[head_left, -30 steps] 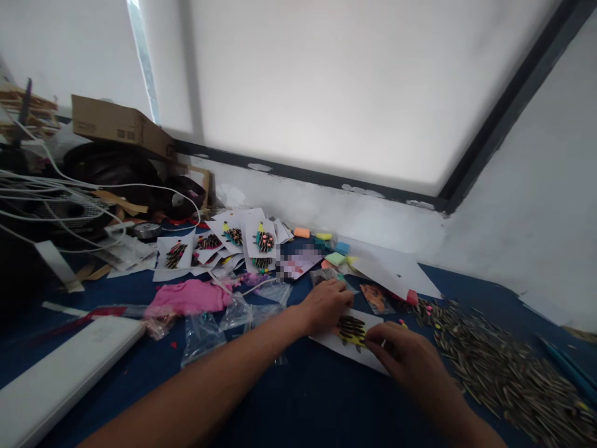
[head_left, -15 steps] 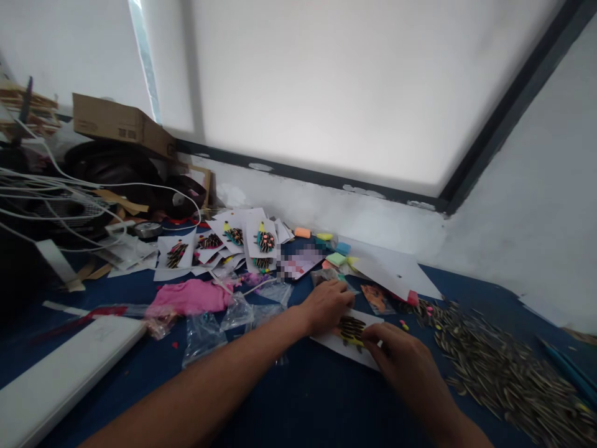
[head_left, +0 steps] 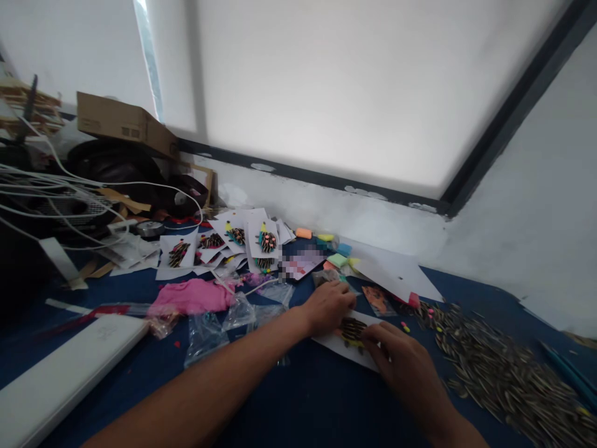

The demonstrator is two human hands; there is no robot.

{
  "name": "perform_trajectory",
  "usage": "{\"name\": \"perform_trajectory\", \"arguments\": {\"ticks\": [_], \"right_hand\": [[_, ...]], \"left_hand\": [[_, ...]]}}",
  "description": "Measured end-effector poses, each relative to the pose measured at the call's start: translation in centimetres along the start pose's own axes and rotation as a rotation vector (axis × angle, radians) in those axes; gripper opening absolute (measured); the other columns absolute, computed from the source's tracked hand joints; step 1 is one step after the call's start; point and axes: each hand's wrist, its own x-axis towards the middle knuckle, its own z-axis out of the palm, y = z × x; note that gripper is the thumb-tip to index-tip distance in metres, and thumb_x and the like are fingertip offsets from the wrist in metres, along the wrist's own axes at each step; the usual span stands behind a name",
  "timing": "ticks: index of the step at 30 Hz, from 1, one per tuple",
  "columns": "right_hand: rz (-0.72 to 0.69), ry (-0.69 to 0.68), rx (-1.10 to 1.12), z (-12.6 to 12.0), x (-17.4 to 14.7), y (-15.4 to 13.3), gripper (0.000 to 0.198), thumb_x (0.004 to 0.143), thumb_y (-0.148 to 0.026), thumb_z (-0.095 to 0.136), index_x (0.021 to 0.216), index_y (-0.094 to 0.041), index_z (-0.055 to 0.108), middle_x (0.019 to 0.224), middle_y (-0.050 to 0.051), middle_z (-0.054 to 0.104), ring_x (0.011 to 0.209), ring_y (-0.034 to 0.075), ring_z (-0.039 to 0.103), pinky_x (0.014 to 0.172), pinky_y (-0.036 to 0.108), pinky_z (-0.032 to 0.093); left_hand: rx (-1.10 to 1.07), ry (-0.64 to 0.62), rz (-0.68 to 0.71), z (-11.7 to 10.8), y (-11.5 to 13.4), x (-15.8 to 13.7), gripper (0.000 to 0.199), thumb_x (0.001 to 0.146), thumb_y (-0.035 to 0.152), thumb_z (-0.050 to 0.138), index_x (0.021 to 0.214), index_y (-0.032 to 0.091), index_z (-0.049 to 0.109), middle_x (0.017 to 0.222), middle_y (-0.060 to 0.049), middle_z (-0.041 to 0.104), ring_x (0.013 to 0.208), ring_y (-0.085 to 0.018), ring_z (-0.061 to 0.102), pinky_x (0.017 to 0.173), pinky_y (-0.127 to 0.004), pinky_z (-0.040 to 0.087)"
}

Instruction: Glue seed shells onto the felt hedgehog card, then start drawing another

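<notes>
Resting at the upper left of a white card (head_left: 332,344), the left hand (head_left: 330,306) has curled fingers; whether they grip it cannot be told. The right hand (head_left: 403,358) brings thumb and forefinger together at the right end of the card's seed-covered figure (head_left: 353,330), their contents hidden. The card lies on the blue surface (head_left: 308,404), left of heaped sunflower seeds (head_left: 508,373).

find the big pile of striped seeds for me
In the head view, the pile of striped seeds lies at the lower right on the blue tabletop, to the right of the right hand.
</notes>
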Motion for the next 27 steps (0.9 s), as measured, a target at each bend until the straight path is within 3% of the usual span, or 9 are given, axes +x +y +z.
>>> {"name": "perform_trajectory", "arguments": {"ticks": [8, 15, 20, 23, 27], "right_hand": [[0.033, -0.011, -0.004, 0.3, 0.2, -0.2, 0.025, 0.091, -0.024, 0.046, 0.073, -0.022, 0.062, 0.075, 0.002, 0.063, 0.066, 0.017, 0.063, 0.058, 0.024, 0.041], [0.036, -0.024, -0.064, 0.6, 0.3, -0.3, 0.022, 0.089, -0.021, 0.048, 0.073, -0.022, 0.063, 0.074, 0.001, 0.063, 0.065, 0.016, 0.063, 0.057, 0.024, 0.039], [0.062, -0.028, -0.074, 0.6, 0.0, -0.7, 0.018, 0.089, -0.023, 0.05, 0.078, -0.024, 0.065, 0.079, 0.001, 0.065, 0.068, 0.017, 0.064, 0.058, 0.025, 0.04], [0.103, -0.059, -0.115, -0.5, 0.2, -0.6, 0.017, 0.089, -0.026, 0.05, 0.078, -0.022, 0.062, 0.079, 0.002, 0.067, 0.069, 0.017, 0.065, 0.058, 0.025, 0.038], [0.298, -0.193, -0.233, -3.7, 0.7, 1.2, 0.018, 0.09, -0.025, 0.048, 0.079, -0.023, 0.062, 0.081, 0.003, 0.069, 0.073, 0.02, 0.066, 0.056, 0.026, 0.035]], "left_hand": [[0.0, 0.0, -0.003, -0.1, 0.1, 0.0, 0.015, 0.089, 0.017, 0.048, 0.097, 0.018, 0.06, 0.101, -0.007, 0.057, 0.096, -0.021, 0.054, 0.085, -0.032, 0.043], [0.048, -0.042, 0.022, -0.8, 0.5, -0.1, 0.017, 0.084, 0.022, 0.058, 0.099, 0.016, 0.058, 0.104, -0.009, 0.057, 0.095, -0.023, 0.053, 0.084, -0.033, 0.044], [0.032, -0.009, 0.035, -0.1, 0.2, 0.0, 0.021, 0.08, 0.025, 0.063, 0.098, 0.016, 0.058, 0.102, -0.008, 0.057, 0.095, -0.022, 0.053, 0.084, -0.033, 0.044], [0.015, 0.038, 0.042, 0.5, -0.2, 0.0, 0.015, 0.082, 0.023, 0.061, 0.096, 0.017, 0.058, 0.1, -0.007, 0.057, 0.095, -0.021, 0.053, 0.085, -0.032, 0.043], [-0.004, 0.03, 0.026, 0.8, -0.4, 0.1, 0.011, 0.084, 0.022, 0.06, 0.094, 0.018, 0.059, 0.099, -0.007, 0.057, 0.094, -0.021, 0.053, 0.084, -0.031, 0.043]]}}
